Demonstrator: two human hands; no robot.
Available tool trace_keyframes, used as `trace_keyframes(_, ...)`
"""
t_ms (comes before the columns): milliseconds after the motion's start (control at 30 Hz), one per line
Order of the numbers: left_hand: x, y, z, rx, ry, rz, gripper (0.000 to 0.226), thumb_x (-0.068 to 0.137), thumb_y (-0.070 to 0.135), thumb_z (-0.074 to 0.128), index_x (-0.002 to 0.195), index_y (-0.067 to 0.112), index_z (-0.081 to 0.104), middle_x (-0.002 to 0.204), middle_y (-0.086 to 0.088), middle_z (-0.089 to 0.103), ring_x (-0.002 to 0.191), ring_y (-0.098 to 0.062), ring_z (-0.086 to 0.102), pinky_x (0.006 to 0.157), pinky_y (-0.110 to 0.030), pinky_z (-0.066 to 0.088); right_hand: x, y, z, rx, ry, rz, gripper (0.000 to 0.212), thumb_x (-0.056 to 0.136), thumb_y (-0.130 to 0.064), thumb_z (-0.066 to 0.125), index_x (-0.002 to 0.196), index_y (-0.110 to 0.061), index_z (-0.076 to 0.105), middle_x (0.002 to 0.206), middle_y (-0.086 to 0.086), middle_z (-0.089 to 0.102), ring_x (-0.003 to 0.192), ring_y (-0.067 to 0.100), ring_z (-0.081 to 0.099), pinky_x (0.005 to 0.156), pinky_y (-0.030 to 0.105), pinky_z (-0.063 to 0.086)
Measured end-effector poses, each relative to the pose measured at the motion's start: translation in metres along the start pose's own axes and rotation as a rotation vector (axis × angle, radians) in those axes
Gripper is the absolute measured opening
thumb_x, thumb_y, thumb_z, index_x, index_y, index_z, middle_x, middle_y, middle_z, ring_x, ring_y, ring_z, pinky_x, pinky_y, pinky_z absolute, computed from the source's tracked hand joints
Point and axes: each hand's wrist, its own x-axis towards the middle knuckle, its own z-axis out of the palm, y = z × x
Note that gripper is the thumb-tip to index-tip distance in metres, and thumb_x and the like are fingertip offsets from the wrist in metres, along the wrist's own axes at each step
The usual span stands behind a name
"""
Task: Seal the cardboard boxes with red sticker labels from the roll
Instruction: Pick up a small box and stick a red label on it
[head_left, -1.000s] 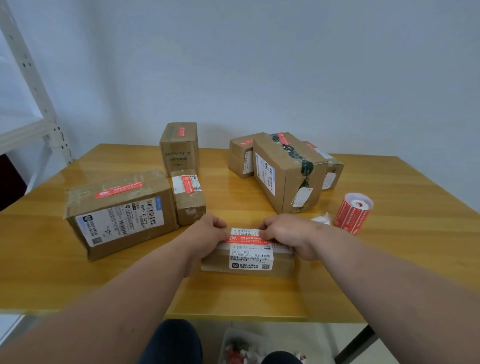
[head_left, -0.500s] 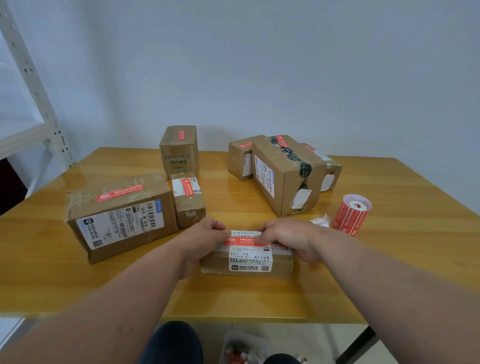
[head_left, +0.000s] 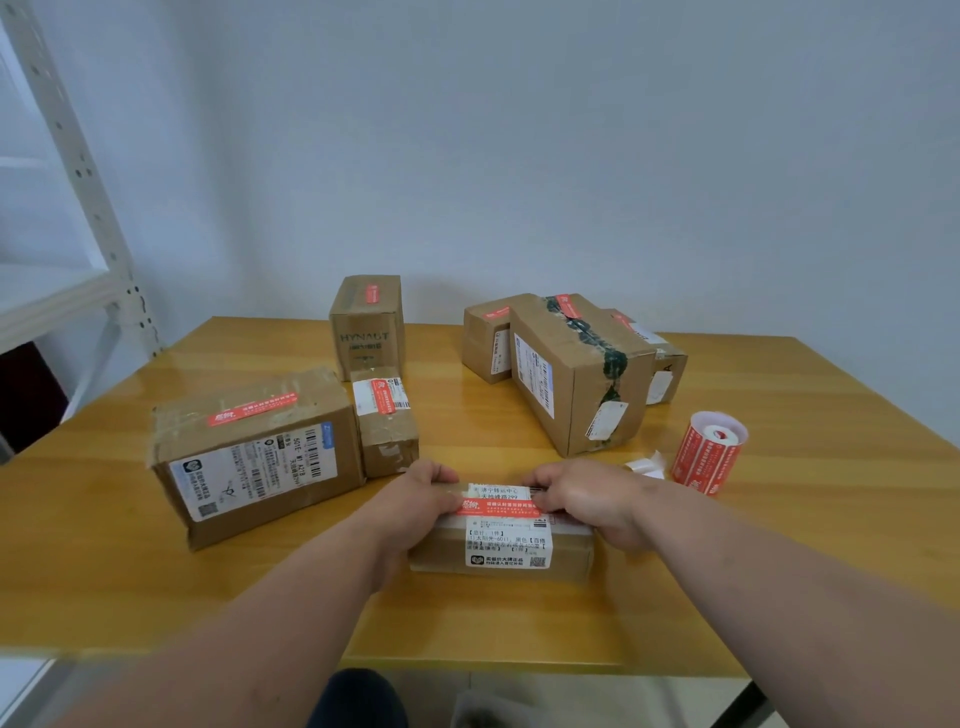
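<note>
Red sticker (head_left: 498, 507) lies across the top of a low box (head_left: 501, 548) at the near middle of the table (head_left: 779, 571), over the box's white shipping label. Both hands rest on that box: the left hand (head_left: 413, 499) covers its left end with fingers curled over the far edge, and the right hand (head_left: 587, 496) covers the right end, fingers bent down onto the sticker's right tip. Whether either hand truly grips the box or only presses on it I cannot tell. The roll (head_left: 709, 452) of red labels stands to the right, well apart from the hands, with a scrap of white backing (head_left: 647, 464) just beside it. Six other boxes sit farther back, each bearing a red sticker.
</note>
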Motion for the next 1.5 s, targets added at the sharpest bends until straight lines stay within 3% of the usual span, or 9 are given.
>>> trace_keyframes(133,-0.001,0.004,0.000,0.052,0.007,0.010,0.014,0.097,0.019,0.055,0.109,0.027,0.053,0.106,-0.009,0.067,0.093,-0.023,0.070,0.088,-0.040,0.057,-0.011,-0.007,-0.005,-0.011,-0.139,-0.008,0.051,0.087,-0.020,0.070,0.134,-0.018,0.052,0.119,0.002,0.067,0.112,0.018,0.062,0.104,0.036,0.045)
trace_keyframes(300,-0.002,0.015,-0.002,0.079,0.015,0.005,0.015,0.099,0.015,0.050,0.110,0.022,0.056,0.104,-0.009,0.068,0.093,-0.022,0.070,0.088,-0.042,0.057,-0.021,-0.022,-0.011,-0.495,-0.216,-0.037,0.092,0.075,-0.018,0.081,0.148,-0.024,0.025,0.126,-0.003,0.054,0.116,0.016,0.052,0.095,0.028,0.051)
trace_keyframes(533,-0.003,0.056,-0.018,0.159,0.184,0.273,0.030,0.103,0.022,0.044,0.132,0.027,0.050,0.109,0.001,0.061,0.091,-0.013,0.063,0.063,-0.021,0.051,-0.016,-0.036,-0.036,-0.245,-0.089,-0.038,0.072,0.076,-0.029,0.078,0.134,-0.029,0.036,0.116,0.002,0.060,0.105,0.022,0.062,0.086,0.037,0.055)
trace_keyframes(600,0.004,0.067,-0.028,0.285,0.344,0.405,0.036,0.100,0.023,0.051,0.135,0.025,0.048,0.126,0.001,0.055,0.110,-0.017,0.059,0.078,-0.024,0.054,-0.010,-0.044,-0.038,-0.146,-0.024,-0.036,0.070,0.076,-0.039,0.078,0.130,-0.028,0.034,0.111,0.008,0.063,0.091,0.024,0.067,0.075,0.036,0.056)
trace_keyframes(700,0.019,0.076,-0.042,0.437,0.511,0.482,0.038,0.096,0.023,0.056,0.133,0.023,0.051,0.142,-0.001,0.043,0.130,-0.021,0.040,0.108,-0.036,0.035,0.005,-0.060,-0.034,-0.025,0.077,-0.035,0.073,0.078,-0.048,0.075,0.131,-0.027,0.028,0.108,0.010,0.063,0.080,0.025,0.069,0.067,0.036,0.056)
trace_keyframes(1033,0.077,0.106,-0.063,0.364,0.425,0.387,0.039,0.097,0.014,0.047,0.134,0.021,0.050,0.136,-0.003,0.049,0.110,-0.016,0.054,0.087,-0.030,0.049,0.086,-0.123,-0.022,-0.061,0.272,0.061,0.086,0.081,-0.065,0.058,0.145,-0.020,0.022,0.123,0.014,0.056,0.083,0.032,0.071,0.070,0.047,0.061)
trace_keyframes(1200,0.103,0.123,-0.075,0.258,0.368,0.341,0.045,0.098,0.014,0.043,0.142,0.022,0.043,0.134,-0.003,0.054,0.088,-0.007,0.056,0.065,-0.023,0.046,0.114,-0.152,-0.028,-0.031,0.304,-0.039,0.068,0.098,-0.038,0.046,0.153,-0.020,0.010,0.145,0.013,0.044,0.121,0.033,0.053,0.099,0.040,0.046)
trace_keyframes(1300,0.113,0.126,-0.073,0.257,0.350,0.331,0.048,0.099,0.015,0.044,0.146,0.021,0.038,0.134,-0.004,0.053,0.089,-0.011,0.054,0.063,-0.021,0.042,0.114,-0.166,-0.034,-0.161,0.306,-0.177,0.056,0.097,-0.017,0.051,0.148,-0.015,0.029,0.142,0.012,0.046,0.121,0.030,0.052,0.099,0.038,0.046)
trace_keyframes(1500,0.114,0.121,-0.053,0.258,0.324,0.328,0.047,0.101,0.019,0.047,0.147,0.021,0.038,0.143,-0.003,0.050,0.102,-0.011,0.056,0.071,-0.018,0.041,0.093,-0.166,-0.065,-0.526,0.501,-0.339,0.039,0.091,-0.030,0.054,0.129,-0.023,0.052,0.129,0.001,0.050,0.118,0.023,0.048,0.092,0.032,0.042)
